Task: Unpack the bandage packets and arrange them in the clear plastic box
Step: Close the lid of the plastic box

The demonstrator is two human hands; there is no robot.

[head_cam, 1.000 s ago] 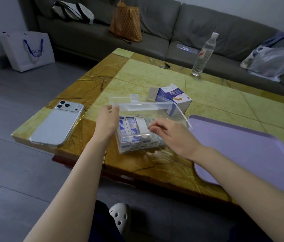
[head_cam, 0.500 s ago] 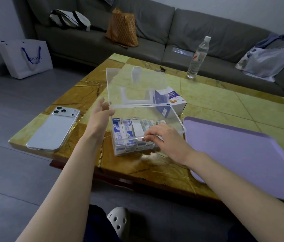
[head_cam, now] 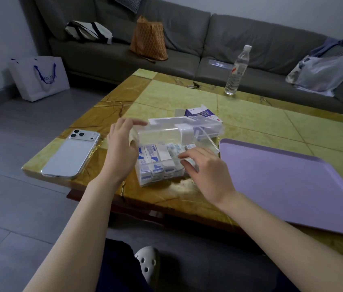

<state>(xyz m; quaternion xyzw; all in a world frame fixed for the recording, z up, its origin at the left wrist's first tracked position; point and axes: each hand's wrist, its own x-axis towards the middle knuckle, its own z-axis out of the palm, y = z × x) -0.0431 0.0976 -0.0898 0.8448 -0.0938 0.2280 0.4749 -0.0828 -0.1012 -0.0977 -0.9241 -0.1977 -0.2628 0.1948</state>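
Bandage packets stand on edge in tight rows inside the clear plastic box, which sits near the front edge of the table. The box looks almost full, so this reads as the last tidy-up before closing.

The hinged lid is tipped partway down over the back of the box. The left hand lies flat against the box's left side, with straight fingers reaching onto the lid's left edge. It grips nothing, and is likely steadying the box and guiding the lid.

The right hand is at the front right corner, fingers bent down onto the packets there. I cannot tell if it pinches one or only presses them level, because the knuckles hide the tips. It is probably there so nothing sticks up under the lid.

The opened bandage carton lies just behind the box. A purple tray is just beside it on the right, and a phone is to the left. A water bottle stands well apart at the far edge.
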